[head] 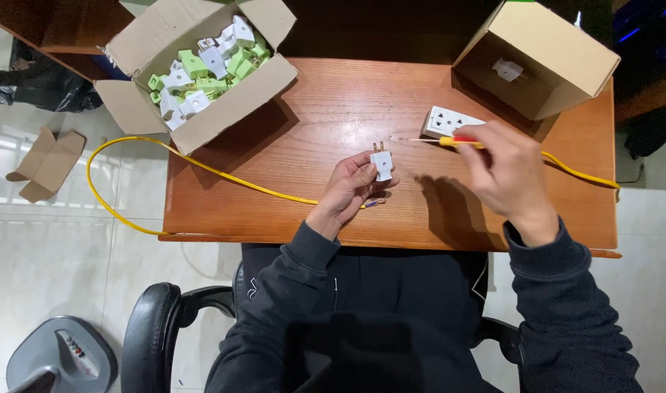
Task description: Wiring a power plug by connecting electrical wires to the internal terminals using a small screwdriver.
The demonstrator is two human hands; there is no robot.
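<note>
My left hand [351,188] holds a small white two-pin plug [381,163] upright above the wooden table [333,116], pins pointing away from me. My right hand [507,175] grips a screwdriver [449,142] with a yellow and red handle, its thin shaft pointing left toward the plug. A yellow cable [202,169] runs across the table and ends in bare wire tips just under my left hand. A white socket block [449,121] lies behind the screwdriver.
An open cardboard box [224,109] full of white and green plugs sits at the table's back left. A second box [558,54] lies on its side at the back right with one white plug inside. A black office chair [154,327] is under me.
</note>
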